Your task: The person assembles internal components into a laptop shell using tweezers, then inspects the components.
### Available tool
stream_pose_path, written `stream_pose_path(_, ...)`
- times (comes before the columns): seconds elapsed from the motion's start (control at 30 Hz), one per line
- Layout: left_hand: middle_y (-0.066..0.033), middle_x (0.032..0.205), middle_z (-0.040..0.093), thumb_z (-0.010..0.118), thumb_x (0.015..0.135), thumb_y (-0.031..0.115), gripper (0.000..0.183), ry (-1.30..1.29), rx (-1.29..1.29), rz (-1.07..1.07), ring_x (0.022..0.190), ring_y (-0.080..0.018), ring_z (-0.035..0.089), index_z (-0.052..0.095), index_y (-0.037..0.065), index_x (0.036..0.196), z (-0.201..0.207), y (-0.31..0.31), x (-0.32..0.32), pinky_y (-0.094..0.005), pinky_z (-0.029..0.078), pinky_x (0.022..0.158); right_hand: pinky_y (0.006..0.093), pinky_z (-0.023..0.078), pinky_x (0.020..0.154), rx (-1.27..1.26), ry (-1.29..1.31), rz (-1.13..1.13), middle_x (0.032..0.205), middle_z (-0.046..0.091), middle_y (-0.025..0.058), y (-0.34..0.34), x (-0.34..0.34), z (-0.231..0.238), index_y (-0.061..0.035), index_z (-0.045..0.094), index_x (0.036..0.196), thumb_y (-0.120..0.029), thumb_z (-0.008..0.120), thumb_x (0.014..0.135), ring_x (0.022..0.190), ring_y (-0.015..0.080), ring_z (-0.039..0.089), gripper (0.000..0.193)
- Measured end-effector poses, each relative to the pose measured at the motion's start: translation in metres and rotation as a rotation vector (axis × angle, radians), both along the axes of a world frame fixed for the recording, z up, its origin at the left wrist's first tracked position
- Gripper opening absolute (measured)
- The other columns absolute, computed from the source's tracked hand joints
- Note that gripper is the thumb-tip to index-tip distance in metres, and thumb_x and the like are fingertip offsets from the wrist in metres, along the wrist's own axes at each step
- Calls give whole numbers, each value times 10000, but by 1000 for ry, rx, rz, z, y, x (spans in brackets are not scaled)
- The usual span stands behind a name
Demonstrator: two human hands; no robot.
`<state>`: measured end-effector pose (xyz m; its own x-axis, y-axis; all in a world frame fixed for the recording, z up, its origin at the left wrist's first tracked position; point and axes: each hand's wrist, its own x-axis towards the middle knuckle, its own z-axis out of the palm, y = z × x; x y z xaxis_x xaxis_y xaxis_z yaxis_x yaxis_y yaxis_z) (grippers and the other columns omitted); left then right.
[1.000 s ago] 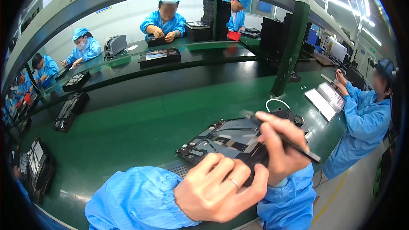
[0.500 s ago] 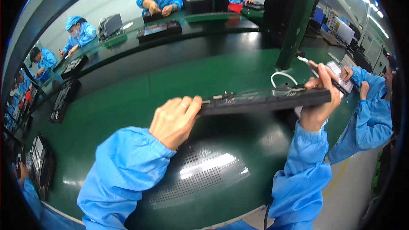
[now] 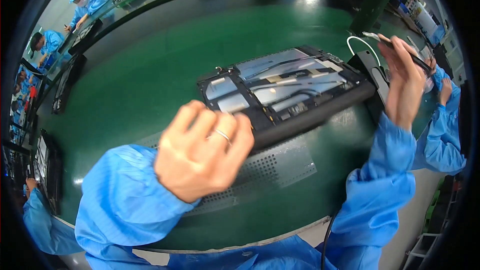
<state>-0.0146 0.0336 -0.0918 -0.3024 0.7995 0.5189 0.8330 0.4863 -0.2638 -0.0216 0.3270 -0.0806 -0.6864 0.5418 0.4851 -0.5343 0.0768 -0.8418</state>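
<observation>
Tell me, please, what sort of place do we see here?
Probably an electronics assembly or repair workshop. An opened device shows its inner parts, more black units lie along the left, and several co-workers wear similar blue clothing.

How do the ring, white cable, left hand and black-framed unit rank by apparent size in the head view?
Largest to smallest:
1. Black-framed unit, its near-left corner hidden
2. Left hand
3. White cable, visible part only
4. Ring
</observation>
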Motion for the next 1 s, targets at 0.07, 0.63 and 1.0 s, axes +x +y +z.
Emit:
stream_pose_path(0.07,-130,707,500,535,574,95,189,-52,10,-33,620,-215,509,535,-25,719,-19,0,9,-354,455,636,322,413,781,143,-104,61,803,586,154,-32,28,8,46,559,781,-81,548,721,785,234,579,142)
stream_pose_path(0.63,-216,907,536,538,630,88,182,-149,88,35,837,-322,553,541,-17,780,-42,14,17,-420,461,739,221,442,657,47,-636,483,783,618,108,-87,81,-33,63,590,794,43,601,687,711,125,565,110)
stream_pose_path(1.0,-215,887,541,550,643,71,145,-149,78,33,820,-324,558,535,-13,761,-37,18,19,-421,469,721,214,444,652,-39,-677,506,769,618,113,-84,79,-32,68,589,775,28,602,701,702,121,563,85)
